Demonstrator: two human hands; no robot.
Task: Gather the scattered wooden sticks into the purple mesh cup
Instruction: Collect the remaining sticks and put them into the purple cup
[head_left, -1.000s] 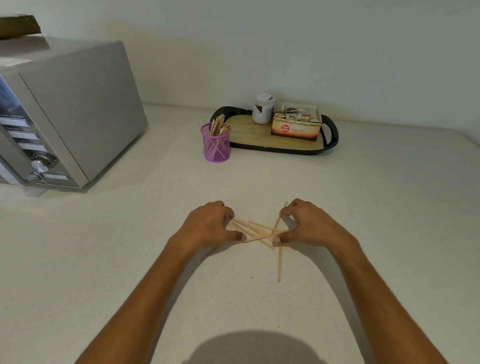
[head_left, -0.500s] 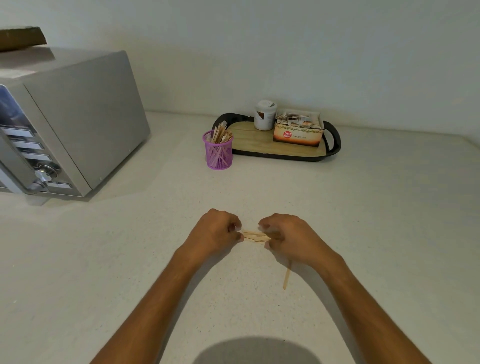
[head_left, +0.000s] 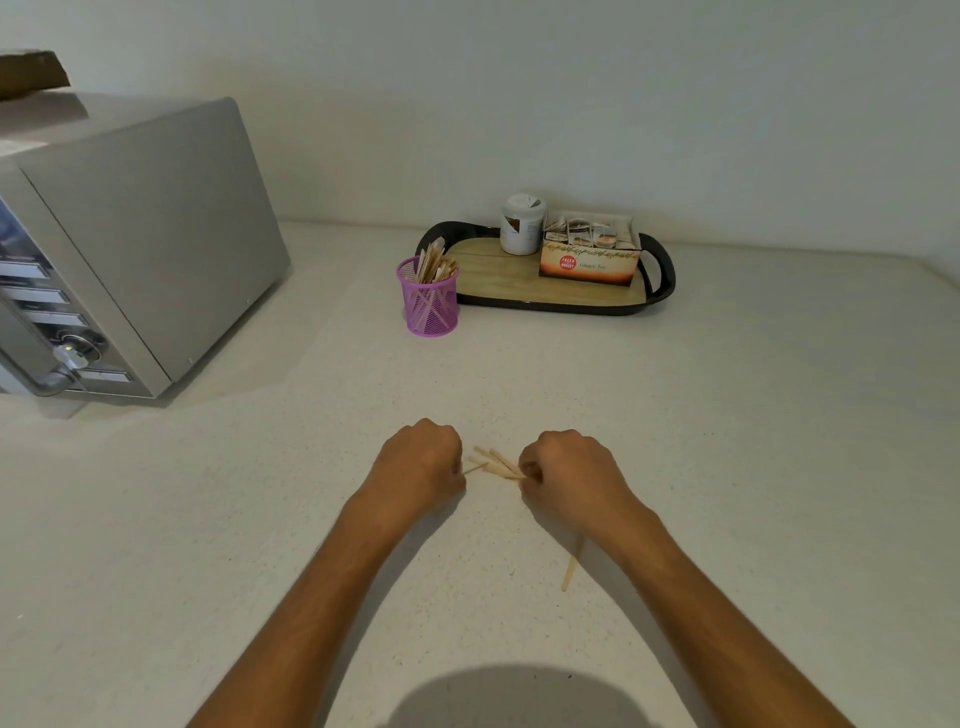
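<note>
On the pale table (head_left: 727, 441) the two hands are close together, well in front of the purple mesh cup (head_left: 428, 301). The left hand (head_left: 422, 460) is curled like a fist, and its fingers pinch the thin end of one stick that comes out toward the right. The right hand (head_left: 569, 470) is also curled, and its fingers grip one end of the small bundle of wooden sticks (head_left: 493, 463). The bundle lies low over the table between the two hands, and its free ends spread a little like a fan toward the left hand. I cannot tell if the bundle touches the table.

One single stick (head_left: 571, 567) lies flat on the table in front of the cup, nearer to the person than the bundle, and it is partly hidden under the right wrist.

The cup stands upright, and more sticks are already standing inside it. Just to the right of the cup and behind it is a black tray (head_left: 660, 291) with a wooden bottom. On the tray are a white jar (head_left: 522, 224) and a tea box (head_left: 589, 254) beside it. Far to the left of the cup stands a silver microwave (head_left: 156, 234).
</note>
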